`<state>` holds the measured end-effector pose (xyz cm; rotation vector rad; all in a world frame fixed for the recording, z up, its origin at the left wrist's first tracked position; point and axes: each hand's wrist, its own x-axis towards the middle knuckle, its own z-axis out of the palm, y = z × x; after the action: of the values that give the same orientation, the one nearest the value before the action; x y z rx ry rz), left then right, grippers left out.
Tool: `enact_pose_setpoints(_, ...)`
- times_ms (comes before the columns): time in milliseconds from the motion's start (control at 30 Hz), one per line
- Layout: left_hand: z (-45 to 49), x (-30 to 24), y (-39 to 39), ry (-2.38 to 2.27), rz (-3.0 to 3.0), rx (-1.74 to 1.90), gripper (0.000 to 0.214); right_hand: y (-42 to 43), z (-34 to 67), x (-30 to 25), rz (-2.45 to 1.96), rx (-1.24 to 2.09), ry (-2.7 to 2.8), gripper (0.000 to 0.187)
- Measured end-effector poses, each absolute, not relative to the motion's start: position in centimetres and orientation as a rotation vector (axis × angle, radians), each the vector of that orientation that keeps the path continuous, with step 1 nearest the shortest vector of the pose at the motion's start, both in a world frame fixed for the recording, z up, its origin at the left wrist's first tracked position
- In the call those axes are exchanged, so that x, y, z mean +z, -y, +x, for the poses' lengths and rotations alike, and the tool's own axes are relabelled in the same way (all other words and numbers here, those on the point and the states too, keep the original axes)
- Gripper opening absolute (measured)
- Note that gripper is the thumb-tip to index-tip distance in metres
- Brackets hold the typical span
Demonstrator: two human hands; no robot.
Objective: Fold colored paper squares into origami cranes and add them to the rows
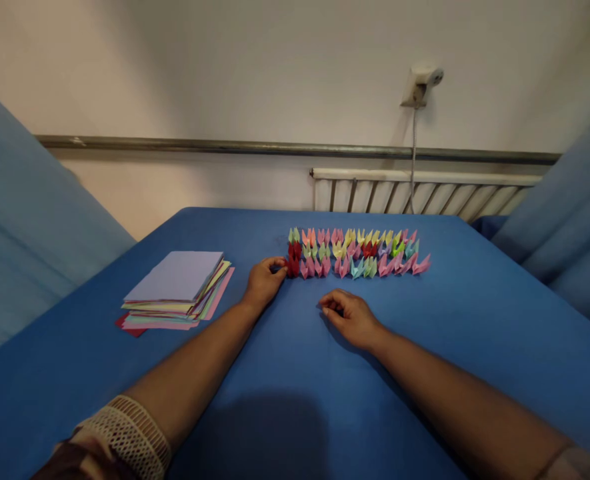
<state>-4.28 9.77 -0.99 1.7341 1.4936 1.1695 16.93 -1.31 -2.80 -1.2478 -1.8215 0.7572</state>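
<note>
Several small folded paper pieces (pixel 357 252) in pink, yellow, green, red and blue stand in rows on a blue table (pixel 295 373). My left hand (pixel 265 281) reaches to the left end of the front row and pinches a dark red folded piece (pixel 291 267) there. My right hand (pixel 351 317) rests on the table just in front of the rows, fingers curled loosely, with nothing visible in it.
A stack of coloured paper sheets (pixel 177 291), a lilac one on top, lies at the left of the table. Behind the table are a white radiator (pixel 415 193), a metal rail (pixel 225 145) and a wall plug with a cord (pixel 419 85). Blue fabric flanks both sides.
</note>
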Motion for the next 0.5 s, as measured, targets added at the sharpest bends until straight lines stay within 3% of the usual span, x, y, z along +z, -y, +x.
enact_pose_setpoints(500, -4.28, -1.03, -9.87, -1.531, 1.761, 1.170, 0.010, 1.31, 16.93, -2.73, -1.248, 0.749, 1.840, 0.015)
